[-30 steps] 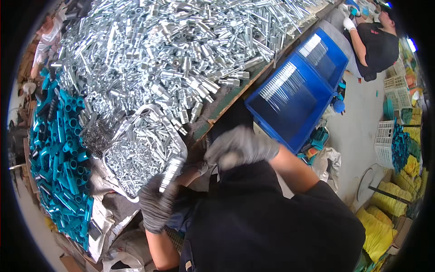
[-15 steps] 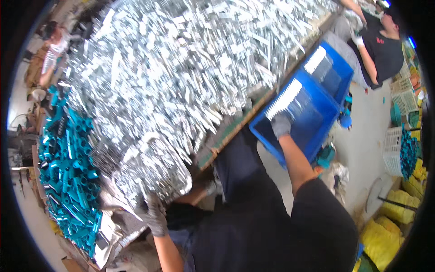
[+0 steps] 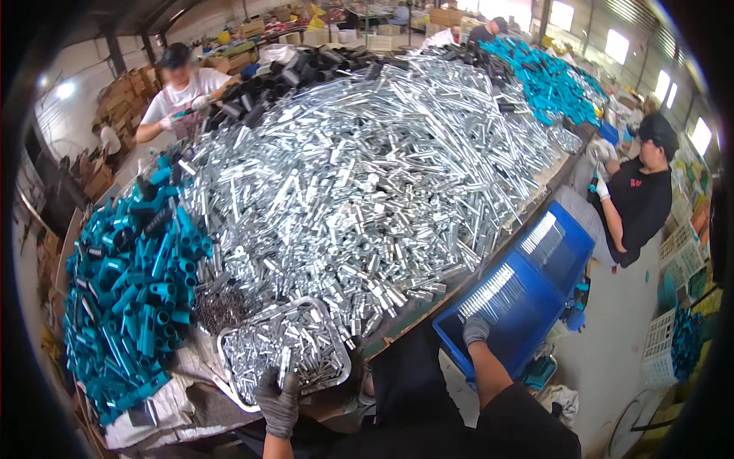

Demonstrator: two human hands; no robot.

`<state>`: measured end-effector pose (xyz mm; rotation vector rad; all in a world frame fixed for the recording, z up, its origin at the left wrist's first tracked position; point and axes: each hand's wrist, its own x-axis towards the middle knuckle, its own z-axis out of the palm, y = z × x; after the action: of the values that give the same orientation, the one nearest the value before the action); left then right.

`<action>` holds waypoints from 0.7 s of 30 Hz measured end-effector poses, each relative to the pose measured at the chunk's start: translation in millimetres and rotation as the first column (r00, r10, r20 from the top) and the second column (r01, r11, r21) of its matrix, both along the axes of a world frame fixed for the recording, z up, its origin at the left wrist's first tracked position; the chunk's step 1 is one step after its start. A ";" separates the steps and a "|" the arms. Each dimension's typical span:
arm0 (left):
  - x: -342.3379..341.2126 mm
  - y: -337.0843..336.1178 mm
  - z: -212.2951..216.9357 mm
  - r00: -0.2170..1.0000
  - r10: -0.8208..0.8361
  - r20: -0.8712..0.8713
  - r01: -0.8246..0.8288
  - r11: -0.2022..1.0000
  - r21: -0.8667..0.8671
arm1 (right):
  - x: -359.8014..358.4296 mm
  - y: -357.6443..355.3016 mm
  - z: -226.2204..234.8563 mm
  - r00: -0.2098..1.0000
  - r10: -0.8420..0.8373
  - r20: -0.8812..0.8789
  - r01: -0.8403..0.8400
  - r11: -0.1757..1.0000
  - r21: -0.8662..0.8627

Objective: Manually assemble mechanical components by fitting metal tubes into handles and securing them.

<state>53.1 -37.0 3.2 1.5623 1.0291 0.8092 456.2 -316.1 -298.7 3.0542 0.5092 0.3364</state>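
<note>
My left hand [image 3: 277, 403], in a grey knitted glove, is closed around a short shiny metal cylinder [image 3: 285, 364] that sticks up between thumb and fingers. It is at the near edge of a white-rimmed tray [image 3: 343, 376] full of small silver metal parts [image 3: 294, 343]. My right hand [image 3: 475, 331], gloved too, reaches into the nearer blue crate [image 3: 527, 315]. Its fingers are drawn together at the near end of a row of silver metal rods [image 3: 493, 291] laid side by side; what they hold, if anything, is too small to make out.
A large heap of silver metal parts [image 3: 367, 183] covers the table, with teal plastic housings [image 3: 138, 291] at its left. A second blue crate [image 3: 569, 237] with more rods adjoins the first. Co-workers sit at the right [image 3: 642, 191] and stand at the far left [image 3: 183, 92].
The head view has tilted up, showing more of the room. My left hand stays at the tray, the metal cylinder now plain in it. My right hand remains by the row of rods.
</note>
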 end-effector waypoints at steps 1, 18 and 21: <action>-1.2 -1.6 7.8 0.998 -0.035 -0.055 0.037 0.998 0.044 | -5.5 -7.7 11.3 0.993 -0.007 -0.115 0.017 0.996 0.091; 21.5 -24.1 73.2 0.926 -0.362 0.110 0.378 0.891 -0.252 | -229.3 161.7 329.3 0.466 0.861 -0.205 -0.057 0.260 0.964; -5.4 -16.0 62.0 0.956 -0.250 0.153 0.274 0.947 -0.167 | -244.4 170.7 314.9 0.266 0.916 -0.301 0.158 0.266 0.951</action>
<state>47.7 -53.0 65.2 1.4285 0.7586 0.6031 211.8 -145.4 16.2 3.4384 2.0351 -2.0159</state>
